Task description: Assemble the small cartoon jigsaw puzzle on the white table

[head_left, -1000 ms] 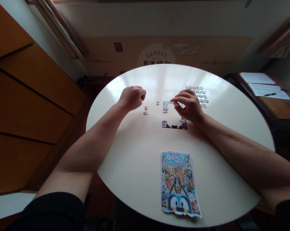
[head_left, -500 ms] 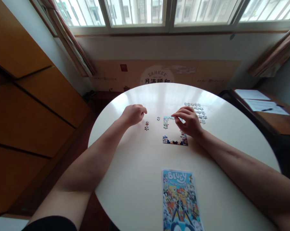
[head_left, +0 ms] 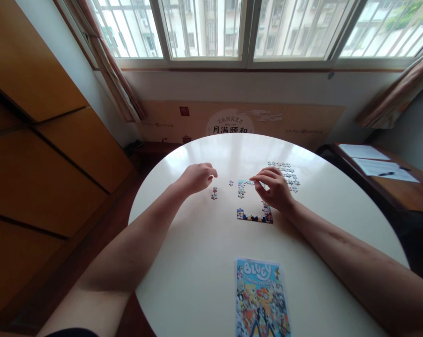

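Observation:
A partly joined jigsaw puzzle border lies on the white table, with a gap in its left side. My right hand is over its upper right part, fingers pinched at the top edge on a puzzle piece mostly covered by the fingertips. To the left, my left hand hovers with loosely curled fingers, a small space between thumb and forefinger and nothing visible there. Just below it are a few loose puzzle pieces. One single piece sits between that hand and the border.
Rows of loose pieces lie beyond my right hand. Nearer me on the round table is a colourful Bluey picture sheet. A brown side table with papers and a pen stands at right, wooden cabinets at left.
The camera view has tilted up slightly, so everything sits lower in the picture. My left forefinger has straightened a little away from the thumb. My right hand stays at the puzzle's top edge.

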{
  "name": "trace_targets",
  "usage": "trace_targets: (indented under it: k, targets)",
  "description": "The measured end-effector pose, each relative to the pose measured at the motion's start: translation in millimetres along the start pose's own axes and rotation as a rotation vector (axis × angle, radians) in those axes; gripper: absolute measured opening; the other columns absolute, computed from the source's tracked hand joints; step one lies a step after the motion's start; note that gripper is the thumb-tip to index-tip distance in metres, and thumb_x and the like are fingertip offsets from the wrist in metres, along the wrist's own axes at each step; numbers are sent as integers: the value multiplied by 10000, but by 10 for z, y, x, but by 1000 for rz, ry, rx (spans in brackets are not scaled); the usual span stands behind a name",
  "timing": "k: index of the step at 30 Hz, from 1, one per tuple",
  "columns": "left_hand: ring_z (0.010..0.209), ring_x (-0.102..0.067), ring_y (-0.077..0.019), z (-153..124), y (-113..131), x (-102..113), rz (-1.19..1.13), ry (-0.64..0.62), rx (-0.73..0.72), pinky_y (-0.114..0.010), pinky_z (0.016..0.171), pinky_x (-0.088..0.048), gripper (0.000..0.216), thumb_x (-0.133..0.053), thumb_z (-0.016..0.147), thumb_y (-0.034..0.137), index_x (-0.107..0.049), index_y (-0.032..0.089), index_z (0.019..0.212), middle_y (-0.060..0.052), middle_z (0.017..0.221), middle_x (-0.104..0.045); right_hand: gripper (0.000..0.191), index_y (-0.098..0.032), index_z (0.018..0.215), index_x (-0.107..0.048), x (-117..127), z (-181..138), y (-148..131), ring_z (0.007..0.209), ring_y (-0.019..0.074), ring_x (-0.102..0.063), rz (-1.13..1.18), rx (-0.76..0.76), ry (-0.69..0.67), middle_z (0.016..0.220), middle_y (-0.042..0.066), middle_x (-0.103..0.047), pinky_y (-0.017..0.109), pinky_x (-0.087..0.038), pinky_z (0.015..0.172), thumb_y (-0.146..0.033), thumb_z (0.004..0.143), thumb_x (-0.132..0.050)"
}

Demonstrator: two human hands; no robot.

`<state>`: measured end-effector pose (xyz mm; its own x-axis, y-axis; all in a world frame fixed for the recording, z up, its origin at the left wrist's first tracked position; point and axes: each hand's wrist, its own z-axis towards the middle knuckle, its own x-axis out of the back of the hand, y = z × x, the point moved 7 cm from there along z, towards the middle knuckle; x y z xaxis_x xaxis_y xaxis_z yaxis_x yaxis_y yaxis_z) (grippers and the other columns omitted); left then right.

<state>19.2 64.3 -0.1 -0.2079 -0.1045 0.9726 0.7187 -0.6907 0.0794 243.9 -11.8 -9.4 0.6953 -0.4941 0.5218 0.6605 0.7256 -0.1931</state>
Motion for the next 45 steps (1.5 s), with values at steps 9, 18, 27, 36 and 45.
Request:
trace_targets:
  k: [9,18,27,36,45]
  targets:
    - [746,-597,-154,-87,96,66,-197,-247,-92,-251,646,-393,152,-686,789,194,-784,243,894,-26,858,-675,182,-241,906,-750,-16,6,-5,873,245,-630,12,-10,-2,816,34,-736,436,-511,822,-133,869,-609]
    - [724,-591,-154,-106,88,-112,-214,-459,-50,-246,627,-372,317,-729,804,281,-779,281,1118,-39,912,-689,184,-240,898,-750,-30,25,-11,838,233,-625,34,-11,-1,815,38,-731,424,-535,803,-132,874,-603]
    - [723,-611,-149,-117,216,-113,-237,-485,-116,-241,622,-384,216,-692,811,252,-801,272,997,-35,946,-719,185,-241,892,-755,-55,16,25,830,231,-626,45,-43,-16,808,38,-732,420,-537,814,-145,876,-597]
    - [760,-617,-172,-120,247,-114,-310,-453,-130,-248,630,-398,164,-690,772,219,-785,243,904,-42,919,-712,186,-246,895,-753,-37,34,12,822,232,-624,63,-52,-13,812,39,-728,430,-549,801,-149,868,-597]
    - [818,-629,-186,-120,216,-116,-318,-454,-101,-257,662,-420,155,-709,761,207,-766,231,903,-47,966,-713,181,-240,891,-747,-53,39,7,819,227,-623,75,-36,-10,805,38,-728,418,-548,790,-140,873,-598]
